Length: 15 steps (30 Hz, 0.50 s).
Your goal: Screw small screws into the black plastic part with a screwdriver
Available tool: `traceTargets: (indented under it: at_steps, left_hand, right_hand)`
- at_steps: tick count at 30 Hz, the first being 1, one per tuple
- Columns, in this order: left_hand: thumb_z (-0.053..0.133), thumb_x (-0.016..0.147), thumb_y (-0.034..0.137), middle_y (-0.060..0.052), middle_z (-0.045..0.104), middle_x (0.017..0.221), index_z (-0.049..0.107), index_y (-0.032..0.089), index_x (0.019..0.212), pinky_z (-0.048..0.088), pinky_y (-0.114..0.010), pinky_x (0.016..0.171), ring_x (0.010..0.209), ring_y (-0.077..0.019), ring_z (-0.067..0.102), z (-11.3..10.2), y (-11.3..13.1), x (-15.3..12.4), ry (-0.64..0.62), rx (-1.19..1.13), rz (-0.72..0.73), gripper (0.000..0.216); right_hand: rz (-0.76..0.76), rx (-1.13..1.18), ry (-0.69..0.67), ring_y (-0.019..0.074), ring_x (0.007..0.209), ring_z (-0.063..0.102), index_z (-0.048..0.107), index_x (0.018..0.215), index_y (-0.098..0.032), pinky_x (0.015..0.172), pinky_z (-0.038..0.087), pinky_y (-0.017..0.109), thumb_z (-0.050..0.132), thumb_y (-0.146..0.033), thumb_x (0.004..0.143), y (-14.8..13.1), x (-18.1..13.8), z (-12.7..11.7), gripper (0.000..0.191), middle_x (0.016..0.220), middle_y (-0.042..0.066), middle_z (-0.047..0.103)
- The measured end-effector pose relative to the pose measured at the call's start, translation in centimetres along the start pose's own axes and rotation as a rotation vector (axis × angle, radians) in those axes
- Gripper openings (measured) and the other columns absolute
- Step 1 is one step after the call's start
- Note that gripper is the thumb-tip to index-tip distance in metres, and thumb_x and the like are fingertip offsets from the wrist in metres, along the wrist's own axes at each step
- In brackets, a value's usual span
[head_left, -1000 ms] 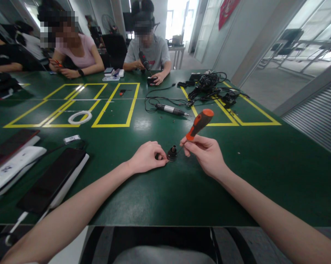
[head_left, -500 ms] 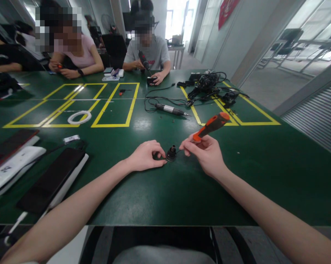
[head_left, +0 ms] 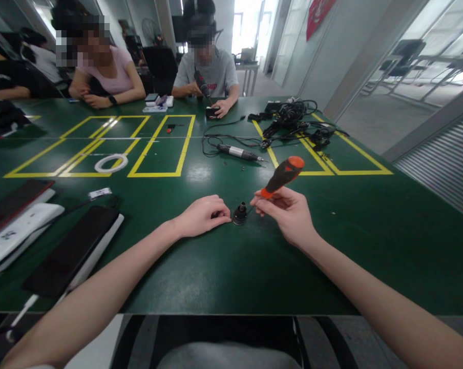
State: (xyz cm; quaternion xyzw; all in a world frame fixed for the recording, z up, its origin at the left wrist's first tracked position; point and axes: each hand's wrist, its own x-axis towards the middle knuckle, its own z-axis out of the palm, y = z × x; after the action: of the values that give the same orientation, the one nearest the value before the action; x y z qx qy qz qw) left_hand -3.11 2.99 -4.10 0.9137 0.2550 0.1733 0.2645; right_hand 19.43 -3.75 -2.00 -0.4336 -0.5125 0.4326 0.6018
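A small black round part [head_left: 239, 215] with a metal tube end on top stands on the green table between my hands. Thumb and fingers of my left hand [head_left: 203, 216] are pinched together at its left edge; whether anything is between the fingertips is hidden. My right hand [head_left: 287, 207] is closed around the lower end of an orange and black screwdriver [head_left: 283, 177]. The handle leans up to the right, and the thin shaft slants down to the part's right side. The screwdriver's tip is too small to make out.
An electric screwdriver [head_left: 237, 152] with a cable lies beyond my hands, near a pile of black cables [head_left: 293, 118]. A white ring [head_left: 111, 163] is at the left. Phones [head_left: 72, 251] and a power strip [head_left: 24, 233] lie front left. Co-workers sit across the table.
The screwdriver handle has tipped leftward, its shaft now more upright beside the black part. My left fingers have closed together and drawn back slightly from the part.
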Motion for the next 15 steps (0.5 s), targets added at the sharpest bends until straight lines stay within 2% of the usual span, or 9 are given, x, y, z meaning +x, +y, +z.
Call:
traceTargets:
  at_steps: [5, 11, 15]
  left_hand:
    - [0.068, 0.096, 0.028, -0.002, 0.065, 0.081, 0.071, 0.018, 0.087, 0.042, -0.027, 0.074, 0.081, -0.0165, 0.056, -0.06, -0.11, -0.02, -0.025, -0.018, 0.018, 0.015]
    - [0.073, 0.093, 0.028, -0.001, 0.065, 0.077, 0.076, 0.017, 0.087, 0.043, -0.027, 0.075, 0.078, -0.0151, 0.058, -0.34, -0.26, 0.0, -0.036, -0.092, 0.029, 0.012]
    - [0.073, 0.092, 0.025, -0.001, 0.066, 0.076, 0.078, 0.018, 0.089, 0.043, -0.027, 0.075, 0.077, -0.0144, 0.058, -0.7, -0.24, -0.09, -0.052, -0.102, 0.036, 0.009]
  right_hand:
    - [-0.082, 0.02, -0.066, 0.0154, 0.063, 0.069, 0.073, 0.068, -0.022, 0.06, 0.06, 0.031, 0.095, -0.04, 0.066, 0.37, -0.1, -0.1, 0.029, 0.072, 0.001, 0.075]
    - [-0.12, -0.03, -0.117, 0.0123, 0.057, 0.063, 0.079, 0.077, -0.022, 0.052, 0.055, 0.028, 0.087, -0.043, 0.078, 0.17, -0.2, -0.09, 0.022, 0.08, 0.003, 0.075]
    - [-0.112, -0.015, -0.12, 0.0113, 0.056, 0.064, 0.079, 0.08, -0.021, 0.053, 0.056, 0.026, 0.084, -0.045, 0.081, 0.26, -0.13, -0.16, 0.024, 0.079, 0.003, 0.076]
